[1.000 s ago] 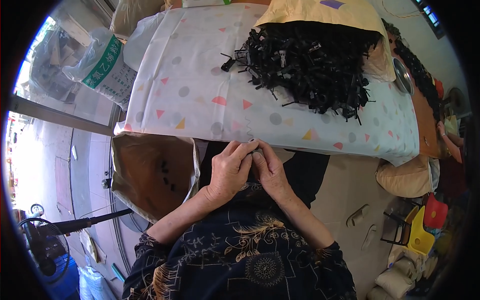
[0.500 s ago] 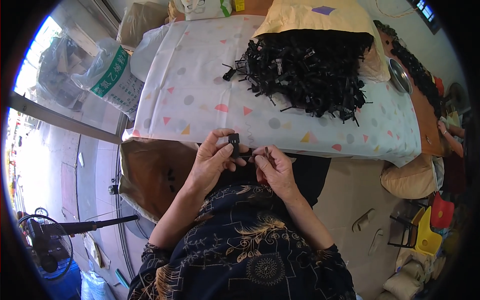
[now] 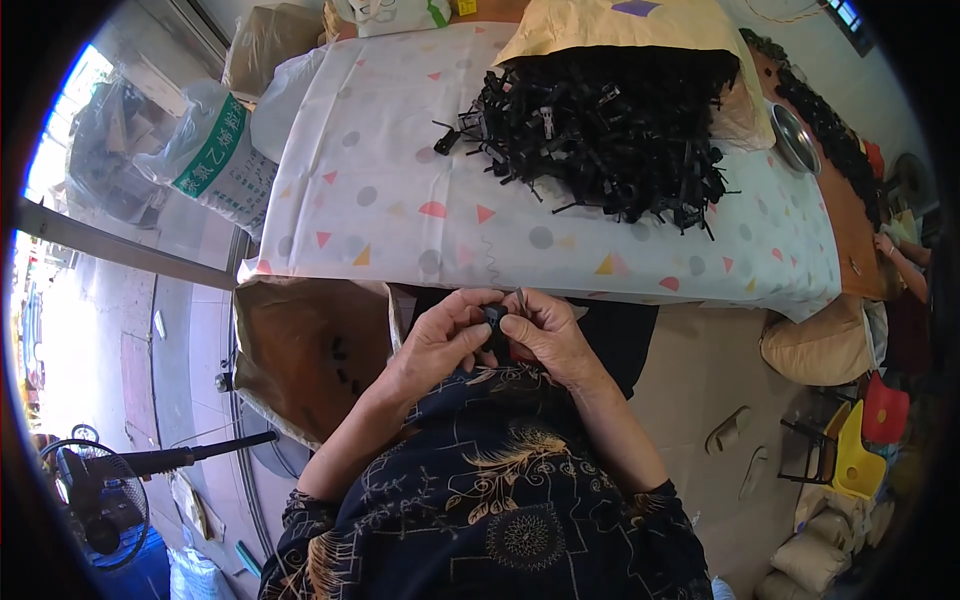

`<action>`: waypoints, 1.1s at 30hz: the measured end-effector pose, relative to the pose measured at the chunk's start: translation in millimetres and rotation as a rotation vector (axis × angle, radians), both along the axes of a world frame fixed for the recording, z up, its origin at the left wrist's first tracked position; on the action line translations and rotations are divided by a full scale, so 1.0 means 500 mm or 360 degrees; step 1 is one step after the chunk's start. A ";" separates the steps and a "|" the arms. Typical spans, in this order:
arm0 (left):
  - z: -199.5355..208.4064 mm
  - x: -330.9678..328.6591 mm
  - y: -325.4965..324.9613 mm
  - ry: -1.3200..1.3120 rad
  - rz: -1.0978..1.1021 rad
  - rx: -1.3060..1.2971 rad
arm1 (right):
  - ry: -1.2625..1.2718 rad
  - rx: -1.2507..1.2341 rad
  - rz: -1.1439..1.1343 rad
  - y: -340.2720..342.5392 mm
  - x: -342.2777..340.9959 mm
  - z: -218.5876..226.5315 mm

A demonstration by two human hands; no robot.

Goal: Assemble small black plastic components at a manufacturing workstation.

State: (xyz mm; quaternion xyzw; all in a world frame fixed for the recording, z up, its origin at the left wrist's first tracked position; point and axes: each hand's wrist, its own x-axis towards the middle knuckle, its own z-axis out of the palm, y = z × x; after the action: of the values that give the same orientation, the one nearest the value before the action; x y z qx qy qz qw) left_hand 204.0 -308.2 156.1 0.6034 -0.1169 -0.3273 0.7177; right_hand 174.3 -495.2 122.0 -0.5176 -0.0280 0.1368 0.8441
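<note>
My left hand [image 3: 440, 340] pinches a small black plastic part [image 3: 495, 318] in front of my body, just below the table's near edge. Close against it, my right hand [image 3: 550, 342] is closed on a slim tool [image 3: 521, 298]. Only the tool's thin tip and a bit of red under the fingers show, so its kind is unclear. My right thumb presses at the side of the black part. Farther off, a large heap of similar black plastic parts [image 3: 600, 150] spills from a yellowish paper sack [image 3: 620, 28] onto the table.
A patterned white cloth covers the table [image 3: 390, 215]. An open brown sack [image 3: 290, 330] with a few black pieces inside stands at left below the table. A metal bowl [image 3: 795, 138] sits at the far right. A fan [image 3: 95, 490] stands lower left; another person's arm [image 3: 905, 265] shows at right.
Both hands have come together and drawn lower, toward my body. The black part has tipped from upright between the left fingers and now sits between both hands.
</note>
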 end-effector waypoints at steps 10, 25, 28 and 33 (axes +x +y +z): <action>-0.017 -0.016 -0.007 -0.0577 0.0097 0.0491 | -0.0222 -0.0699 -0.0149 0.033 -0.029 0.009; -0.045 -0.027 0.003 -0.0814 0.0262 0.0758 | -0.0274 -0.1021 -0.0214 0.080 -0.031 0.004; -0.042 -0.027 0.003 -0.0946 0.0310 0.0971 | -0.0379 -0.1111 -0.0392 0.094 -0.032 -0.021; -0.029 -0.039 0.041 -0.0985 0.0443 0.1139 | -0.0421 -0.0994 -0.0212 0.046 -0.040 -0.018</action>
State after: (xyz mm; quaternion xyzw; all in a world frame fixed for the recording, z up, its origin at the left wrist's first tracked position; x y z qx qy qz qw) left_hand 184.5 -287.8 141.6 0.8910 -0.1230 -0.0535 0.4338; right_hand 154.4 -472.5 113.1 -0.7649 -0.0600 0.0151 0.6412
